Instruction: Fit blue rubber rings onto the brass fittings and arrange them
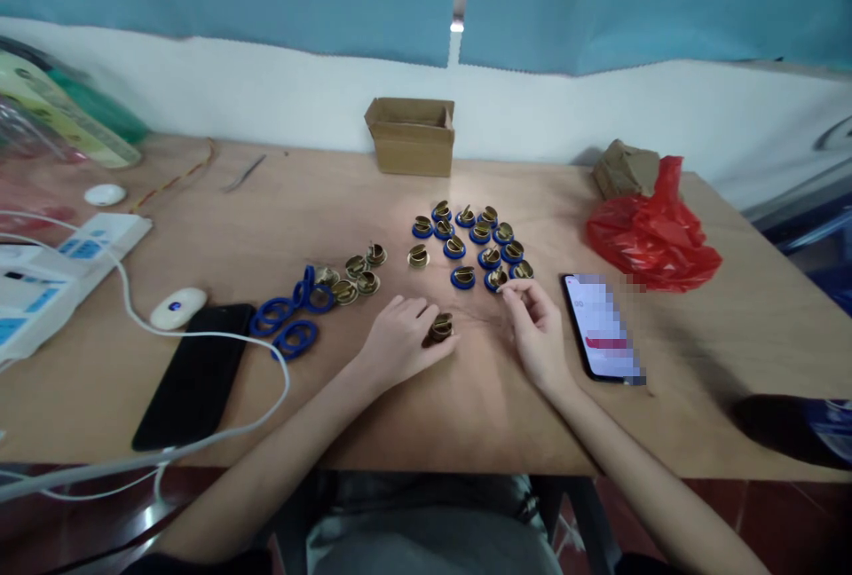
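My left hand (399, 340) rests on the wooden table (479, 397), fingers curled round a brass fitting (440, 326). My right hand (536, 322) lies just right of it, fingertips pinched at the nearest brass piece with a blue ring (498, 279). Beyond both hands stands a cluster of several brass pieces seated in blue rings (476, 238). One bare brass piece (418, 256) sits alone left of that cluster. Left of my left hand lie a few bare brass fittings (356, 278) and loose blue rings (286, 318).
A lit phone (603, 326) lies right of my right hand, a black phone (193, 375) at the left. A small cardboard box (411, 136) stands at the back, a red plastic bag (649, 229) at the right. White cable (200, 335), white devices (50, 278) and tweezers (245, 171) occupy the left.
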The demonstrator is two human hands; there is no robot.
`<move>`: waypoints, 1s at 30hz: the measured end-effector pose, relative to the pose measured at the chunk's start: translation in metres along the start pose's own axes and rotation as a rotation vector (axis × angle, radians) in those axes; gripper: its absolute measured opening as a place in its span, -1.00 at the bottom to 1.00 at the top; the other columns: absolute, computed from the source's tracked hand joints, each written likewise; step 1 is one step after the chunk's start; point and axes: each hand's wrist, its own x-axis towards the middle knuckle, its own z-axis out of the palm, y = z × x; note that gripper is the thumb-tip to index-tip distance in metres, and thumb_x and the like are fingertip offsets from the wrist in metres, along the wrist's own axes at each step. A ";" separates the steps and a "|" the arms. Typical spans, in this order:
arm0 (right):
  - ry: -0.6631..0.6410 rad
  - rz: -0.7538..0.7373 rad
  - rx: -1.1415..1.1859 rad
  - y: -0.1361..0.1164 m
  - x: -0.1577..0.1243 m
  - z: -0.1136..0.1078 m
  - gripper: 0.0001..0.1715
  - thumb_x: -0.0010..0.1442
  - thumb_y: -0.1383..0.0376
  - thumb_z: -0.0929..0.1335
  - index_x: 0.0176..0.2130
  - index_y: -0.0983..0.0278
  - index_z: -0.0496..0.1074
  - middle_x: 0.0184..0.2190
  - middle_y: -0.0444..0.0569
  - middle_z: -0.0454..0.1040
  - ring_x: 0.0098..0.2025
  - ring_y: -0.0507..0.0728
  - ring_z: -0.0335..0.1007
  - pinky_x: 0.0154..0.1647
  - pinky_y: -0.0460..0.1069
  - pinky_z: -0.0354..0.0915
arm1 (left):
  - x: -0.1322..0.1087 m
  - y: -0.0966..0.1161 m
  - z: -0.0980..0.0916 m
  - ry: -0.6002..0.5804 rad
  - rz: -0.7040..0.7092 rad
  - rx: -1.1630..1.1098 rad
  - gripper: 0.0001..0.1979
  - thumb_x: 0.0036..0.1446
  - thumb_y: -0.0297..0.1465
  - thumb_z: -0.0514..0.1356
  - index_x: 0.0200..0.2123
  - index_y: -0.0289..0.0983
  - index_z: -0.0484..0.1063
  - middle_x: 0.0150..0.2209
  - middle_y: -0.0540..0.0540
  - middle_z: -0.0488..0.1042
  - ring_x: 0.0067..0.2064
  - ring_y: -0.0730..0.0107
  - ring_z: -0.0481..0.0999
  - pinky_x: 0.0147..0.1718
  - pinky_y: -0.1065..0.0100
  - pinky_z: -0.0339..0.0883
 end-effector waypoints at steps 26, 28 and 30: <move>-0.252 -0.216 -0.306 0.010 -0.012 0.006 -0.87 0.34 0.27 0.29 -0.29 0.22 0.36 -0.55 -0.23 0.21 -0.56 -0.01 0.13 -0.55 -0.08 0.02 | 0.011 -0.058 -0.022 0.216 -0.358 0.212 -0.65 0.26 -0.32 0.13 0.06 -0.31 0.44 0.05 -0.32 0.49 0.14 -0.12 0.37 0.11 0.00 0.21; -0.256 -0.230 -0.320 0.010 -0.012 0.006 -0.87 0.34 0.28 0.28 -0.29 0.22 0.36 -0.54 -0.22 0.23 -0.55 0.00 0.16 -0.55 -0.08 0.04 | 0.011 -0.063 -0.027 0.212 -0.442 0.283 -0.61 0.24 -0.25 0.15 0.07 -0.32 0.44 0.04 -0.35 0.49 0.11 -0.17 0.38 0.07 -0.02 0.23; -0.248 -0.244 -0.336 0.010 -0.012 0.005 -0.87 0.34 0.28 0.28 -0.29 0.22 0.35 -0.54 -0.21 0.24 -0.55 0.00 0.17 -0.55 -0.08 0.05 | 0.011 -0.068 -0.034 0.217 -0.521 0.341 -0.52 0.22 -0.16 0.16 0.09 -0.35 0.42 0.05 -0.39 0.48 0.09 -0.22 0.39 0.04 -0.04 0.26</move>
